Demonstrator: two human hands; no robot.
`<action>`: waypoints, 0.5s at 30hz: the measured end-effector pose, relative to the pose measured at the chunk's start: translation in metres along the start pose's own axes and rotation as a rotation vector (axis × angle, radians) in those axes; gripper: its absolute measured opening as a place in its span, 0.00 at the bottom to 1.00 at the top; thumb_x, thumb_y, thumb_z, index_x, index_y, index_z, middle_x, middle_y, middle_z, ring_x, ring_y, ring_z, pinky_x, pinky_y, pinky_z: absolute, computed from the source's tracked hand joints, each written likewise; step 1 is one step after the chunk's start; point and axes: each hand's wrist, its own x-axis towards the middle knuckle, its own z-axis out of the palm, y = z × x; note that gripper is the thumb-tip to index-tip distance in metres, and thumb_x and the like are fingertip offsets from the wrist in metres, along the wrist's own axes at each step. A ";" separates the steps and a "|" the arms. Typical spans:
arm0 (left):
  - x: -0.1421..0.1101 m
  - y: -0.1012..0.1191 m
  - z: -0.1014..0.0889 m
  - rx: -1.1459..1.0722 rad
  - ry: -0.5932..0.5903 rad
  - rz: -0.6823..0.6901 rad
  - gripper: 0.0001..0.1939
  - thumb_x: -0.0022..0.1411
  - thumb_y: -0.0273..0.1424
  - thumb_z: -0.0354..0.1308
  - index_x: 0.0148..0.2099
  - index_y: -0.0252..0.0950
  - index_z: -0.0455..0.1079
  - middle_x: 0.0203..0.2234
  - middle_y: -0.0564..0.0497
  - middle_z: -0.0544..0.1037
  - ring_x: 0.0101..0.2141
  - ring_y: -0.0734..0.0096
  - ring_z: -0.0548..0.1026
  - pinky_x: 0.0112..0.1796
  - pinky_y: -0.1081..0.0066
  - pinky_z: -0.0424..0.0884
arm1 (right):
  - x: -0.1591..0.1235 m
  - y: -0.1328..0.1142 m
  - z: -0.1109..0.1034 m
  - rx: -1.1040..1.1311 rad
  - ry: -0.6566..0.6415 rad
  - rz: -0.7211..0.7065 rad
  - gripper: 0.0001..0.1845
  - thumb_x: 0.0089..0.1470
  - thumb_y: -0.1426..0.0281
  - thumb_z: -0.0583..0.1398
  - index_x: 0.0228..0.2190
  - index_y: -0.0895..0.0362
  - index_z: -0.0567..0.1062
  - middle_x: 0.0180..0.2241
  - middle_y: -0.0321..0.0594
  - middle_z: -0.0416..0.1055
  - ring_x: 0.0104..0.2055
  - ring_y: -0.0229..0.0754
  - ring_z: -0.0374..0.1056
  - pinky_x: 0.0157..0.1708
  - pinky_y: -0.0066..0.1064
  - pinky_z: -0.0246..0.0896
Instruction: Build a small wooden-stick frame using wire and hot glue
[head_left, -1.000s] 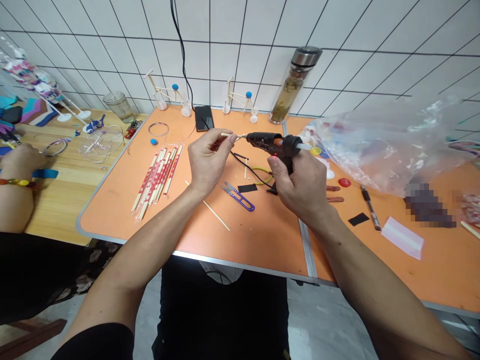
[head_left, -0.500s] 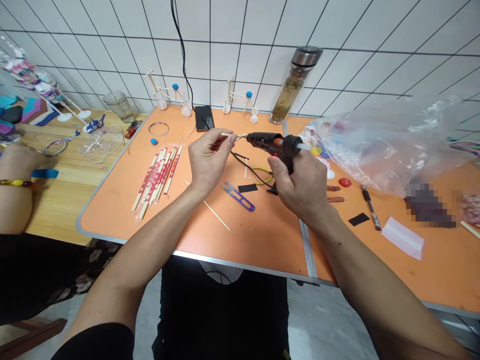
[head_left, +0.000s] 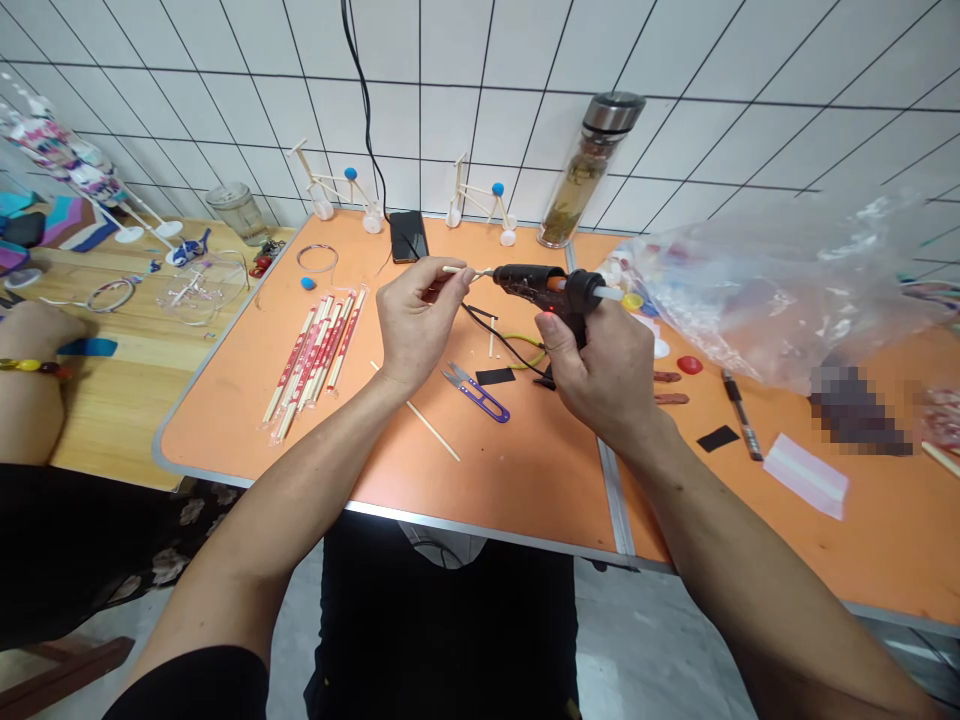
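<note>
My left hand (head_left: 421, 318) pinches thin pale wooden sticks (head_left: 453, 269) between thumb and fingers; how they join is too small to tell. Wrapped around the handle of a black hot glue gun (head_left: 531, 279) is my right hand (head_left: 609, 365). The gun's nozzle points left and meets the sticks' end. A white glue stick (head_left: 608, 293) pokes out of its back, and a small red light glows near my thumb. Below the hands lie purple thread snips (head_left: 478, 393), a black strip (head_left: 496, 377) and a loose wooden stick (head_left: 433, 431).
Wrapped chopsticks (head_left: 315, 360) lie left. Two small stick bicycle models (head_left: 480, 200) and a phone (head_left: 409, 237) sit by the wall, near a glass tea bottle (head_left: 585, 170). A plastic bag (head_left: 780, 280) and pen (head_left: 742, 415) are right. Another person's hand (head_left: 37, 335) rests at the left table.
My hands, the glue gun and the sticks hold the same position. At the far left, the other person's hand has shifted slightly, and a dark object now shows beside it.
</note>
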 end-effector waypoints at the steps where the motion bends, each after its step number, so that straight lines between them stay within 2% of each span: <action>1: 0.000 0.000 0.000 -0.003 0.000 0.005 0.20 0.71 0.54 0.76 0.41 0.43 0.85 0.32 0.51 0.86 0.34 0.70 0.83 0.38 0.69 0.80 | 0.000 0.000 0.000 0.002 0.005 -0.002 0.37 0.80 0.38 0.46 0.55 0.54 0.79 0.41 0.52 0.82 0.44 0.60 0.81 0.44 0.50 0.77; 15: 0.000 -0.001 0.000 0.006 -0.003 -0.003 0.19 0.71 0.53 0.75 0.41 0.43 0.85 0.32 0.52 0.86 0.34 0.71 0.82 0.37 0.69 0.79 | 0.000 0.000 0.001 0.049 0.001 -0.010 0.35 0.81 0.40 0.48 0.56 0.55 0.78 0.42 0.52 0.82 0.45 0.61 0.81 0.43 0.51 0.77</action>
